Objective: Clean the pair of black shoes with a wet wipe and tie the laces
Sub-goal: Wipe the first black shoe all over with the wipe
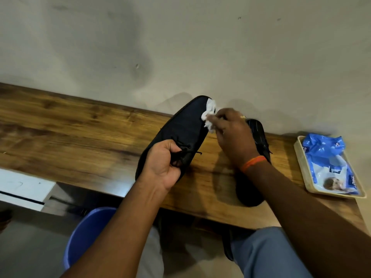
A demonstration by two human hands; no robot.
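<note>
My left hand (162, 163) grips a black lace-up shoe (184, 127) at its laced opening and holds it tilted above the wooden table (80, 133), toe pointing up toward the wall. My right hand (232, 137) pinches a crumpled white wet wipe (209, 115) against the right side of that shoe's toe. The second black shoe (259, 137) lies on the table behind my right hand and forearm, which hide most of it.
A cream tray (299, 155) at the table's right end holds a blue wet-wipe pack (327, 157). A pale wall rises straight behind the table. Below the table's front edge are a blue plastic bin (88, 233), a white unit (22, 187) and my knee (267, 255).
</note>
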